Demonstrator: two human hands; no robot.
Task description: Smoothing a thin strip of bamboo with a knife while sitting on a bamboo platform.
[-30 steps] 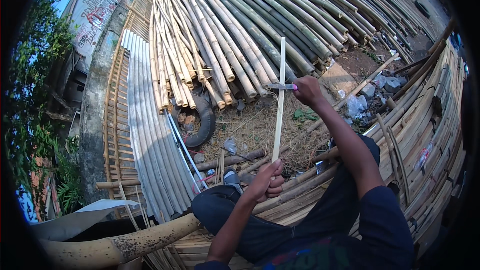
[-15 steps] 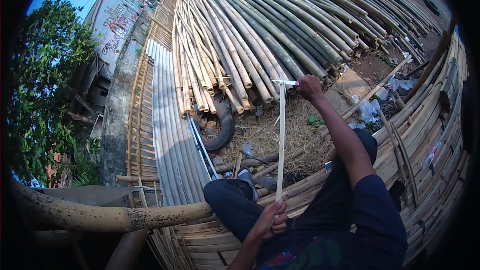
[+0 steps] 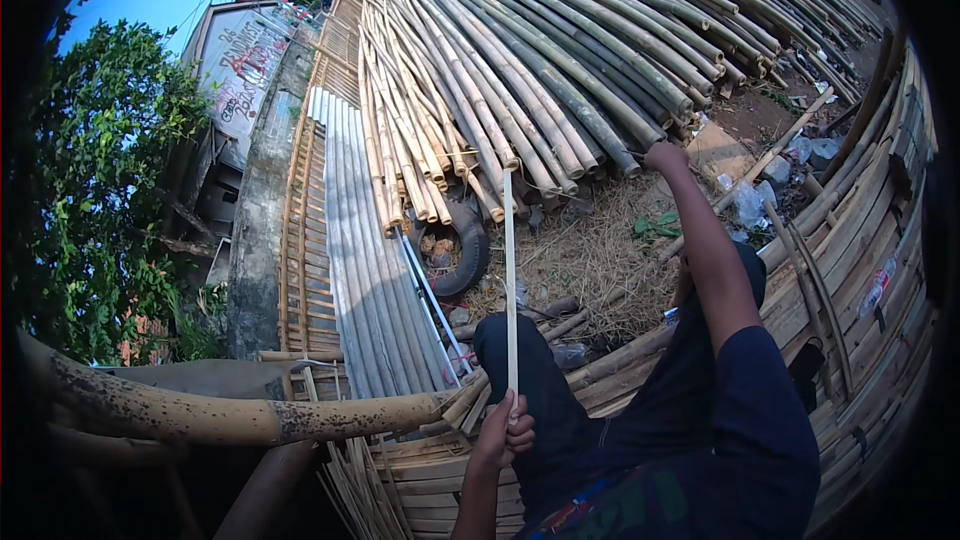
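My left hand (image 3: 503,433) is closed around the lower end of a pale, narrow bamboo strip (image 3: 511,290). The strip stands nearly upright in the picture, its far tip reaching the cut ends of the bamboo poles. Out to the right, my right hand (image 3: 665,156) is closed on a knife, apart from the strip. Little of that knife shows now against the dark pole ends; its blade and handle are plainer in the earlier frame. My legs in dark trousers lie beneath both arms.
Long bamboo poles (image 3: 600,70) fan out ahead. An old tyre (image 3: 466,258) lies by corrugated sheeting (image 3: 365,270). A thick bamboo pole (image 3: 230,421) crosses at the left. Split bamboo slats (image 3: 850,290) are stacked around me, and dry straw (image 3: 590,260) covers the ground.
My right hand has moved the knife off the strip, away to the right. My left hand has shifted left with the strip. One knee has risen and the view has turned slightly.
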